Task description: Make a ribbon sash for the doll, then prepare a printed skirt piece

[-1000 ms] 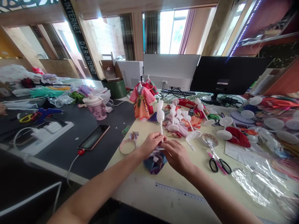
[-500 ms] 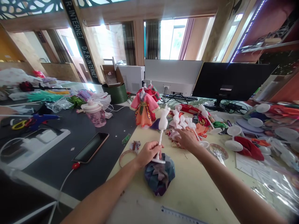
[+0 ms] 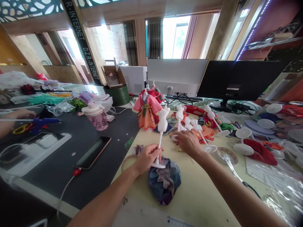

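Observation:
My left hand (image 3: 149,155) is closed round the pole of a small white dress form (image 3: 163,121), low down just above its round base. The form is upright, and the base overlaps a bundled blue-grey and purple cloth (image 3: 164,183) on the table. My right hand (image 3: 189,143) reaches into a heap of small white dress forms (image 3: 180,114) and coloured cloth pieces (image 3: 208,134). Its fingers curl downward beside a white round base (image 3: 174,138); the fingertips are partly hidden, so what they grip does not show.
Dressed forms in pink and orange robes (image 3: 146,110) stand behind. To the right lie scissors (image 3: 233,167) and a tape roll (image 3: 227,155). A phone (image 3: 93,152), pink cup (image 3: 97,117) and glue gun (image 3: 44,124) are on the left, where another person's hand (image 3: 17,116) shows.
My left hand and the dress form have shifted slightly left. My right hand stays at the heap, and a white base now shows beside its fingers. The other person's hand has come further in.

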`<state>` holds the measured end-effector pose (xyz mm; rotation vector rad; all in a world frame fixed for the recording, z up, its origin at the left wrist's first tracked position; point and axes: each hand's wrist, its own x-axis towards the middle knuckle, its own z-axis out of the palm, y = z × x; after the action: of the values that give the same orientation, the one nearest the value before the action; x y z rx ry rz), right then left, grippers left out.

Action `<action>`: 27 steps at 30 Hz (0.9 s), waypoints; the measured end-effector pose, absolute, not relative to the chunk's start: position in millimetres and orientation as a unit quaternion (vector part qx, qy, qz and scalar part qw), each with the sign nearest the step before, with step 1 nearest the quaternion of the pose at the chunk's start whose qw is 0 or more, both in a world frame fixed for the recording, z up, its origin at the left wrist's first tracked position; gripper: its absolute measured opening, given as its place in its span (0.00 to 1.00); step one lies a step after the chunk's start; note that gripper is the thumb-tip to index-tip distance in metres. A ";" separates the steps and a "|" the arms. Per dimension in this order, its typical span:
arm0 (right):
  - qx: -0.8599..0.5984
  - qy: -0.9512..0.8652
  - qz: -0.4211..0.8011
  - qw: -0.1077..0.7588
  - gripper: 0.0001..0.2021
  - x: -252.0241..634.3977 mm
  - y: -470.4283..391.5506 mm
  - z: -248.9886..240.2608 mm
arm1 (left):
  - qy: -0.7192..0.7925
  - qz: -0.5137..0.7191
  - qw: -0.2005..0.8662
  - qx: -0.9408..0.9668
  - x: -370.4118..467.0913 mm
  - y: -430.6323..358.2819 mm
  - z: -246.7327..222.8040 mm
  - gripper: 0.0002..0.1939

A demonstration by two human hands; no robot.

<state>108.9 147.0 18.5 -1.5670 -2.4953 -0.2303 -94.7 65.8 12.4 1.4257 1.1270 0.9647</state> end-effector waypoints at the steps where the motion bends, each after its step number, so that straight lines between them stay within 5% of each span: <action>1: -0.519 -0.847 -0.075 0.091 0.12 105.1 144.8 20.6 | 0.469 0.401 0.511 0.598 -95.1 65.0 13.9 0.14; 27: -0.515 -0.857 -0.004 0.025 0.15 56.9 170.2 -10.6 | 0.485 0.413 0.513 0.575 -95.4 63.4 15.8 0.16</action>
<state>56.9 170.2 -10.6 -1.5916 -2.6503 -0.0131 -95.4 63.4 15.8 1.3820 1.1663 0.9942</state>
